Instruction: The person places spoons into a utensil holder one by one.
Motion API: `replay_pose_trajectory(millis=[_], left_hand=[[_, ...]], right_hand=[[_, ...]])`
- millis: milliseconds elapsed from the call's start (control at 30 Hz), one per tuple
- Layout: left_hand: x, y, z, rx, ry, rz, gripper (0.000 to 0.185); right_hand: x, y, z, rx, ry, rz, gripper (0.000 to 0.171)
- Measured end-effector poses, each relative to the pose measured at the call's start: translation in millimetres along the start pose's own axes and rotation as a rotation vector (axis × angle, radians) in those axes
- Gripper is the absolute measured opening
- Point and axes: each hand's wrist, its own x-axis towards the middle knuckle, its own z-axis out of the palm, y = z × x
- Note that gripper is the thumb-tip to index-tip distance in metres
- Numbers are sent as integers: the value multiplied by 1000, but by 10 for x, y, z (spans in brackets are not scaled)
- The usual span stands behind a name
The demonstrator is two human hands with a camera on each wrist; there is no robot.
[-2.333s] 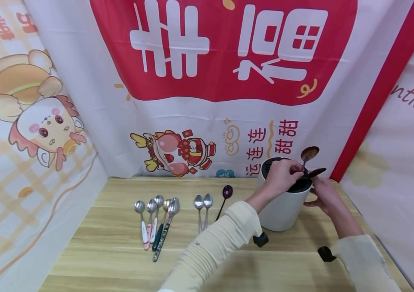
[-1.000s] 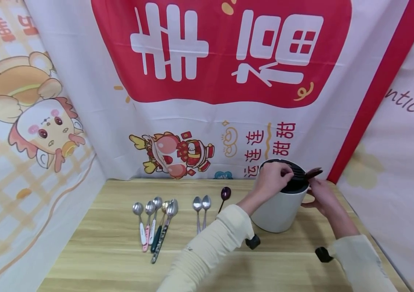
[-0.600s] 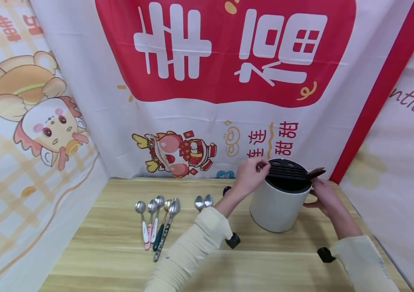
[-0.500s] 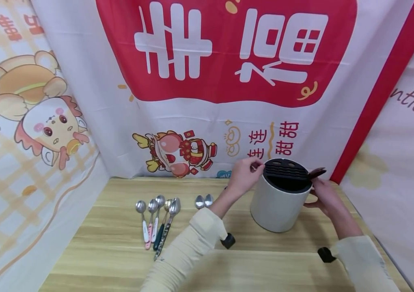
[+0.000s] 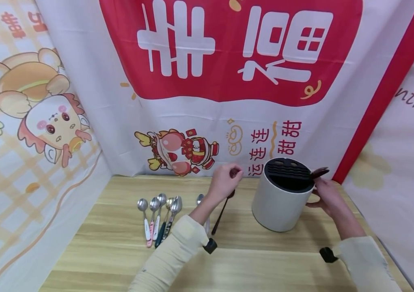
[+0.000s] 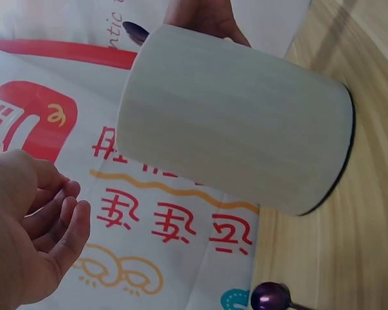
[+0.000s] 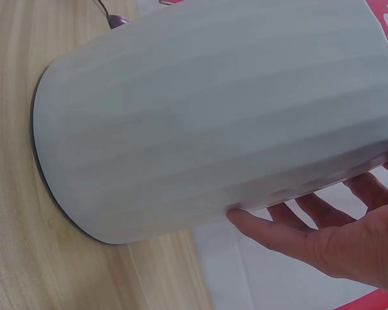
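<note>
A white utensil holder [image 5: 279, 209] with a black slotted insert [image 5: 289, 172] stands upright on the table. My right hand [image 5: 329, 196] holds its right side; the right wrist view shows digits against the wall [image 7: 181, 129]. Just above that hand, overlapping dark spoon bowls [image 5: 319, 173] stick out over the rim. My left hand [image 5: 224, 181] hovers left of the holder, fingers loosely bent and nothing between them. Partly under it lies a dark purple spoon [image 5: 220, 216]. Beside that spoon, a silver spoon [image 5: 200, 198] is mostly covered by my forearm.
Farther left, several spoons lie in a fan, among them a white-handled one [image 5: 146, 229] and a pink-handled one [image 5: 151, 233]. Printed cloth [image 5: 119, 134] hangs behind the wooden table [image 5: 93, 243] and at both sides.
The spoon my left hand pinched upright above the holder has gone down to the rim. My left hand has let go and moved left over the purple spoon; my right hand stays.
</note>
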Motion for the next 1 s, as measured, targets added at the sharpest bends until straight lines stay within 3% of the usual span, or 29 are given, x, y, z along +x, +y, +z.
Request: replay_pose_trajectory(millis=[600,1000], left_hand=[[-263,-463,-13,40,-26,-152,10],[-440,-775,96,134,-162,-184,9]], right_hand=[[23,-14,-2,4,-12,-5,25],[25,-5,-23,10,-11,15,24]])
